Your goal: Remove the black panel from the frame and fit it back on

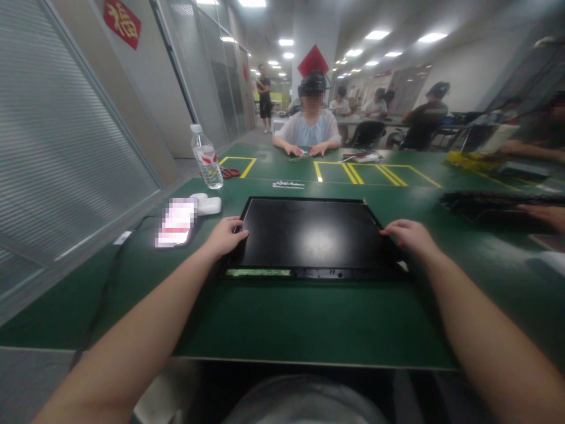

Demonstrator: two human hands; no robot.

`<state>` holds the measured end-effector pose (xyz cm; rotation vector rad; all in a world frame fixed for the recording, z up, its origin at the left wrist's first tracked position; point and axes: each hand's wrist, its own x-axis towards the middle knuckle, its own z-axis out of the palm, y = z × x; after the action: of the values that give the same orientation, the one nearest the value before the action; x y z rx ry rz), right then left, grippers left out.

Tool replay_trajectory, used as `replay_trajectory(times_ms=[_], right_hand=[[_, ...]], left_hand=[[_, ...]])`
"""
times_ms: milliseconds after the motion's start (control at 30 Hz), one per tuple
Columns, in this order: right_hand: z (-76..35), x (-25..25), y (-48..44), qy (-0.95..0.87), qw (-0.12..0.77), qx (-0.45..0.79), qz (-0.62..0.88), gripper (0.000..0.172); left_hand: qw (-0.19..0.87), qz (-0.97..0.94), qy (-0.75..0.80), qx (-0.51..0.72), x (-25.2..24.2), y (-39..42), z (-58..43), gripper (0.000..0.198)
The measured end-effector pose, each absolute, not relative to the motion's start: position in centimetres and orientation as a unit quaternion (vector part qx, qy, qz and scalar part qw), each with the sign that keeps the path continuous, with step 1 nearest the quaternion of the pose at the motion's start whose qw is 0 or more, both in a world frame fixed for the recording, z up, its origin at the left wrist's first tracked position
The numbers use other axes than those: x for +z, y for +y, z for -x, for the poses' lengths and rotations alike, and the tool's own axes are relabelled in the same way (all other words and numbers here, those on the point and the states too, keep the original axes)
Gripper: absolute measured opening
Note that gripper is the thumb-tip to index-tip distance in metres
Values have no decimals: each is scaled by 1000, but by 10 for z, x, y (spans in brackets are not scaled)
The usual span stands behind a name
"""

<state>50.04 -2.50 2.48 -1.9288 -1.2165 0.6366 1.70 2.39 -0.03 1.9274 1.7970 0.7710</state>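
Black panel (311, 238) lies flat on green table (309, 324), center, just in front of person. Left hand (226, 234) grips its left edge, right hand (408, 234) rests fingers spread on right edge. Phone (176, 222) & bottle (206, 158) to the left.

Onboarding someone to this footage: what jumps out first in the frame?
A glossy black panel lies flat at the middle of the green table, with the left hand on its left edge and the right hand on its right edge. To its left lie a phone and a water bottle. Across the table a person sits facing the camera.
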Motion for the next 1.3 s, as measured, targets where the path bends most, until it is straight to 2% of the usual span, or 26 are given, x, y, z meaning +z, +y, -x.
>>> replay_trajectory(times_ms=[133, 300, 733, 933, 1300], right_hand=[[-500, 25, -24, -473, 380, 258, 752, 15], [-498, 26, -25, -471, 368, 243, 764, 13], [-505, 18, -20, -523, 330, 186, 764, 15], [-502, 19, -19, -536, 300, 137, 777, 11], [-500, 20, -20, -542, 290, 128, 778, 9]], left_hand=[[198, -693, 634, 280, -1, 24, -17, 34], [194, -694, 637, 274, -3, 26, -16, 42], [176, -703, 637, 262, -3, 27, -16, 42], [168, -707, 640, 247, -1, 26, -17, 45], [133, -719, 644, 223, 2, 23, -21, 44]])
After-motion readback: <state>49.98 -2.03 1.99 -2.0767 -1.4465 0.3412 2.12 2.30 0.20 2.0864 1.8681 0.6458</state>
